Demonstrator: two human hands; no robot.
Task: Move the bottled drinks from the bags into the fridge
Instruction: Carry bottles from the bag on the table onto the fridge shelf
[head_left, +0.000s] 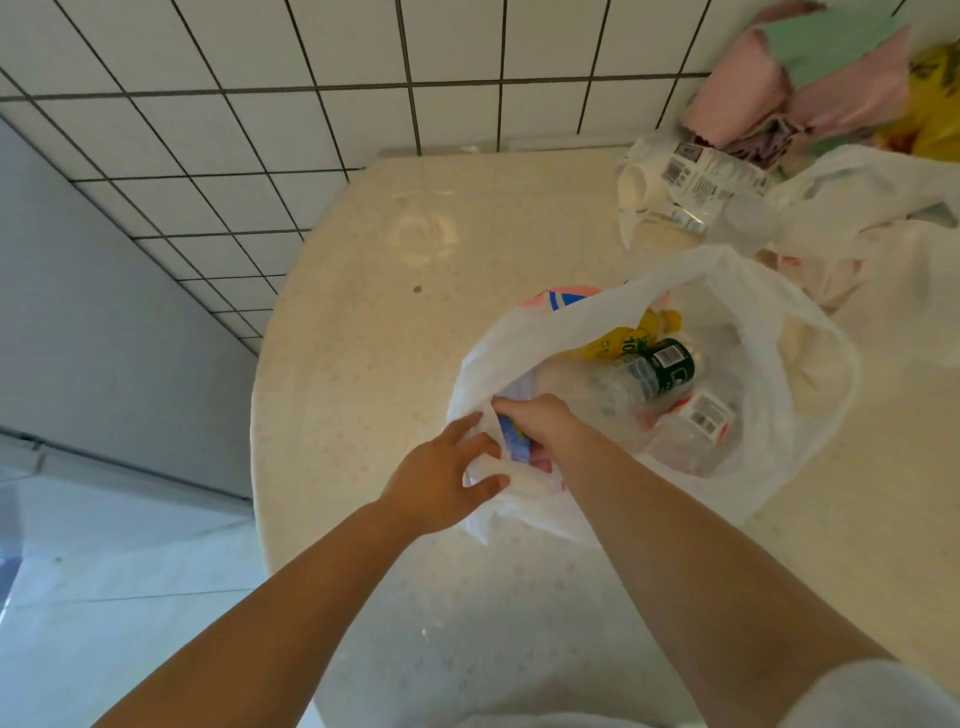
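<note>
Head view: you're at the pick-up step, drinks not yet out of the bag. Your left hand (441, 475) pinches the near rim of the white plastic bag (779, 395) on the tabletop (363, 291), holding its mouth wide. Your right hand (540, 421) is down inside, fingers curled round a blue-labelled bottle (511, 441) at the bag's near edge. A yellow bottle (631, 332), a green-labelled bottle (649, 374) and a clear one lie deeper in. Next, I'd say: lift that bottle clear of the rim, then carry it to the fridge, which isn't in view. Both arms reach forward, extended.
</note>
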